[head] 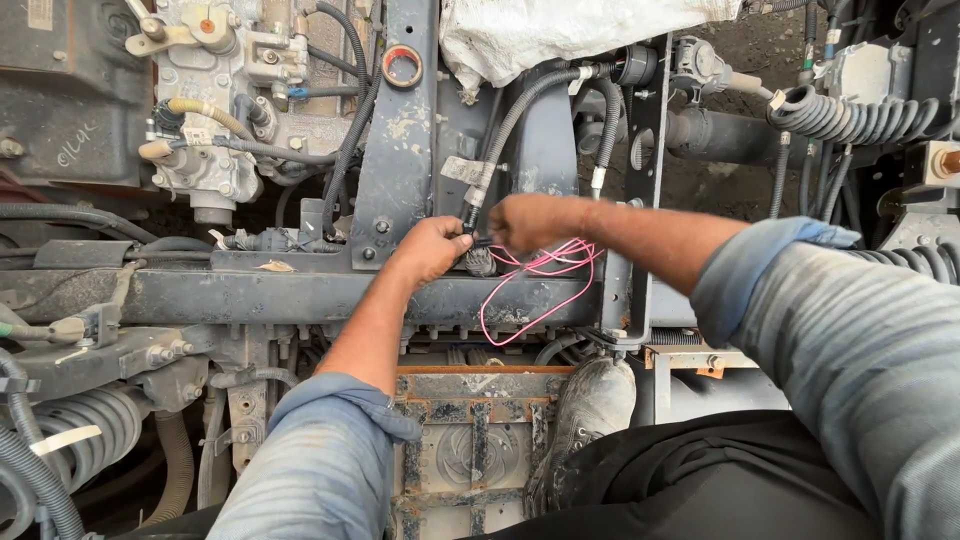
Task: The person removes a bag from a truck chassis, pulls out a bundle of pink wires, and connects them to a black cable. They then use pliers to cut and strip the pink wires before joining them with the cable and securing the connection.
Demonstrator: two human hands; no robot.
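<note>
You're over a grimy grey truck frame (250,295) in flat daylight. Engine parts (215,90) upper left, white sack (560,30) up top, coiled hoses (860,115) right, rusty plate (470,440) below, dirt ground (740,40) behind.

A grimy steel chassis rail (250,295) runs across the exposed underside of a truck, crossed by an upright grey bracket (395,150) bearing a rust-rimmed ring (402,66). At upper left sits a pale fuel pump assembly (215,90) with fittings. A crumpled white sack (570,30) lies at top centre. Coiled black air hoses (850,115) hang at upper right, ribbed conduit (80,425) curls at lower left, and a rusty battery frame (480,440) sits below beside a dusty work boot (590,410).
</note>
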